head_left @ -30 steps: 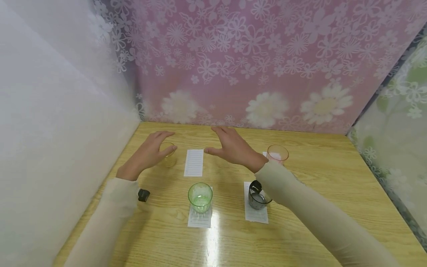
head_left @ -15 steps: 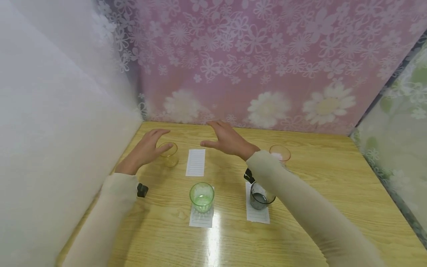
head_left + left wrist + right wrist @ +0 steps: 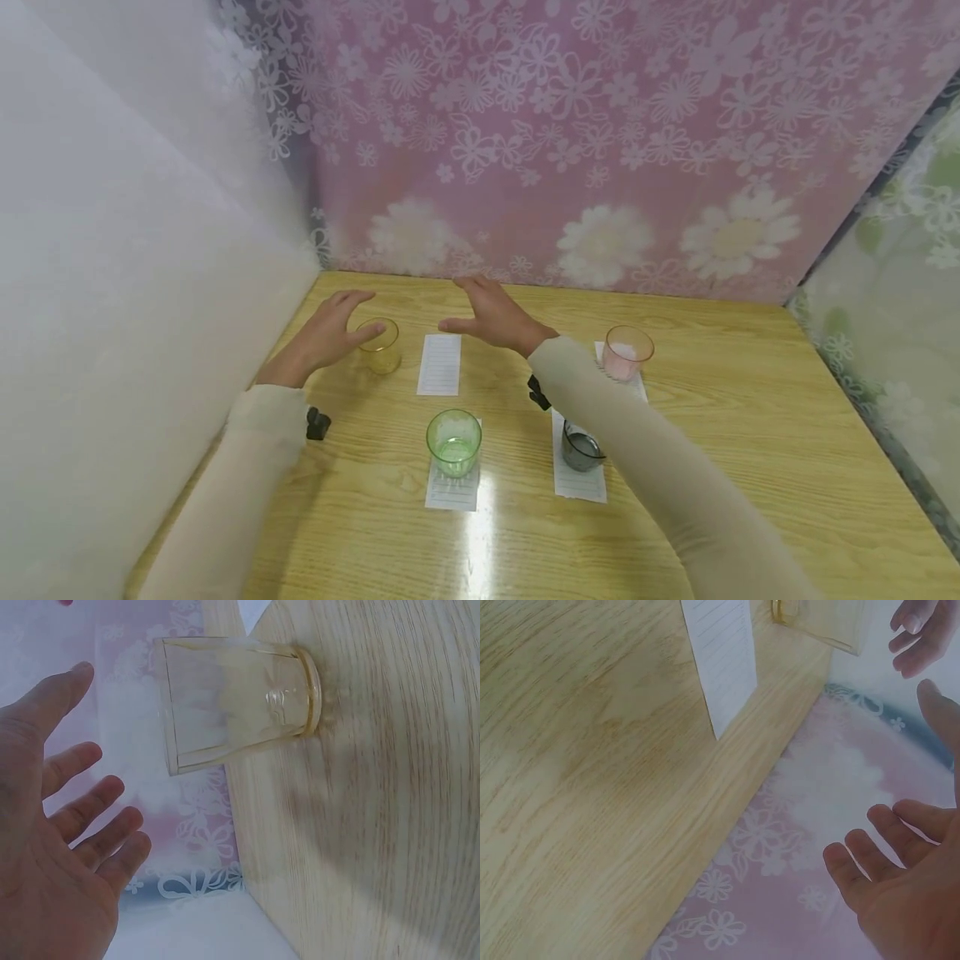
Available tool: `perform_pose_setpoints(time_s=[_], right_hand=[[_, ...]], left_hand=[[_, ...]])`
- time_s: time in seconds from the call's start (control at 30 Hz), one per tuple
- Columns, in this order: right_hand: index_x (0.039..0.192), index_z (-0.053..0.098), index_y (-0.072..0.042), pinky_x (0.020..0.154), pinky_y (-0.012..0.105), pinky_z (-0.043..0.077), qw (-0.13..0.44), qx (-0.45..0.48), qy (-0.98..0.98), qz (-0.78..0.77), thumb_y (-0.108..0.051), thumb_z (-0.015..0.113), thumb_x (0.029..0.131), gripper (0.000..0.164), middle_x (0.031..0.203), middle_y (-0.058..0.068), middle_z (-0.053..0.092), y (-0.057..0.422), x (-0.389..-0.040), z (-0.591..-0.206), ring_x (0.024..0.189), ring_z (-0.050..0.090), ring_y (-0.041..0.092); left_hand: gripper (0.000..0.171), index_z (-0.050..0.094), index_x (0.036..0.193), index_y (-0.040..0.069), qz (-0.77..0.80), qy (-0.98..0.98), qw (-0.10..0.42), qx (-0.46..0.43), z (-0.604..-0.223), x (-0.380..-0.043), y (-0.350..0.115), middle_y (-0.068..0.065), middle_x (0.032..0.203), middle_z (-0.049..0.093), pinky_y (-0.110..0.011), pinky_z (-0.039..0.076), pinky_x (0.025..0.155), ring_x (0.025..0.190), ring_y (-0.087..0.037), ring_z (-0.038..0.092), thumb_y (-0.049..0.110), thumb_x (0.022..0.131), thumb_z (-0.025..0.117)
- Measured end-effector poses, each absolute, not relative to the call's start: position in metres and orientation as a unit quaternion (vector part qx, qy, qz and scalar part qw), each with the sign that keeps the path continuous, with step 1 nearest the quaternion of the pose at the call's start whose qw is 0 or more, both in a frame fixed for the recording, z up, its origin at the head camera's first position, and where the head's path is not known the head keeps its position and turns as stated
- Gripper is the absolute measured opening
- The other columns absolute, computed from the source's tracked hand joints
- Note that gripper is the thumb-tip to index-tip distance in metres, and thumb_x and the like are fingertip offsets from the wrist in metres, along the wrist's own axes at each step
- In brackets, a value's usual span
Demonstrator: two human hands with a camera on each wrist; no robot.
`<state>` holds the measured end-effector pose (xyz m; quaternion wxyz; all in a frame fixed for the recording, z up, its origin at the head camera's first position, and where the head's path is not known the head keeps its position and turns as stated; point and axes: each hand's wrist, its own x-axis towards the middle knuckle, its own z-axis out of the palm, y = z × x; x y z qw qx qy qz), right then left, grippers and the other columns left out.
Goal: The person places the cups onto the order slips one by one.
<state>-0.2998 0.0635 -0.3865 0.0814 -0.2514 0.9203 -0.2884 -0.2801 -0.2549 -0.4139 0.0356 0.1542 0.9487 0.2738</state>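
I log the table (image 3: 750, 433) as wood-grain laminate, smooth and glossy, with a bright glare streak near its front. 4 cups, all clear tinted plastic or glass, I cannot tell which: yellow cup (image 3: 381, 346), green cup (image 3: 453, 442), pink cup (image 3: 626, 352), smoky grey cup (image 3: 579, 448). The paper slip (image 3: 439, 364) is matt, ruled white. The pink backdrop (image 3: 600, 142) looks like printed floral sheeting, faintly sheened. Sleeves (image 3: 225, 500) are matt beige knit.
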Motion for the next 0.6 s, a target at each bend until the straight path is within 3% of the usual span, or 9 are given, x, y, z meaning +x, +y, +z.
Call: perform_pose_setpoints(time_s=[0.6], right_hand=[[0.174,0.026,-0.009,0.133,0.058,0.031,0.123,-0.258,0.914,-0.287,-0.044,0.080,0.101,0.098,0.179,0.017,0.024,0.065,-0.331,-0.422,0.168,0.022,0.038]], left_hand=[[0.080,0.029,0.173,0.009,0.267,0.954,0.038,0.130,-0.425,-0.285,-0.257,-0.026,0.178,0.022,-0.075,0.025,0.128,0.164,-0.052,0.019,0.049,0.112,0.060]])
